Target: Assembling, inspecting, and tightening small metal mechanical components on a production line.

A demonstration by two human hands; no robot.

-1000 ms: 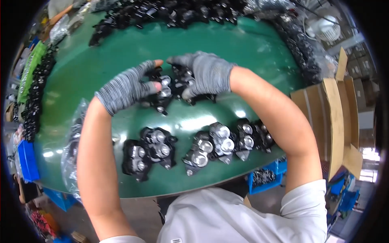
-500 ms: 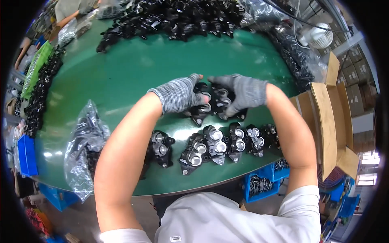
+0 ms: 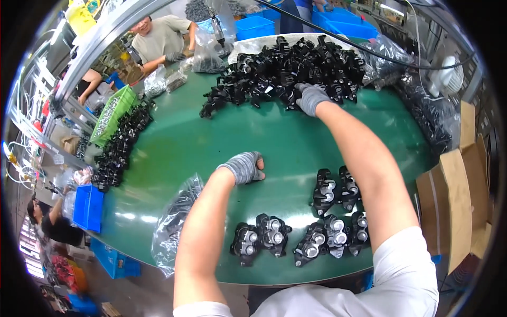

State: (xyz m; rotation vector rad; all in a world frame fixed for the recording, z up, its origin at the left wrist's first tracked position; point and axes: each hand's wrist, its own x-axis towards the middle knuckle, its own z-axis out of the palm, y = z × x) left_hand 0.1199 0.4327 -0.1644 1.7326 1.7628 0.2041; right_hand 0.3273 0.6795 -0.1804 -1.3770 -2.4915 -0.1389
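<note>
Right hand (image 3: 311,99) is at the black-parts pile (image 3: 280,71), finger closure cannot be told; one part is best eased free unsnagged; left hand (image 3: 245,168), fingers curled together, is over table (image 3: 195,140).

The left hand (image 3: 244,167), gloved, hangs with its fingers (image 3: 255,157) curled into a loose fist. The right arm (image 3: 364,158) stretches far forward, slanting leftward; its gloved right hand (image 3: 311,99) points ahead, its grip unclear.

Smooth, glossy tabletop (image 3: 211,148); black parts (image 3: 271,232) with shiny metal discs (image 3: 318,239); cloth gloves (image 3: 244,167) (matt, knitted-looking); crinkled, glossy plastic bag (image 3: 171,227); matt cardboard box (image 3: 456,193).
</note>
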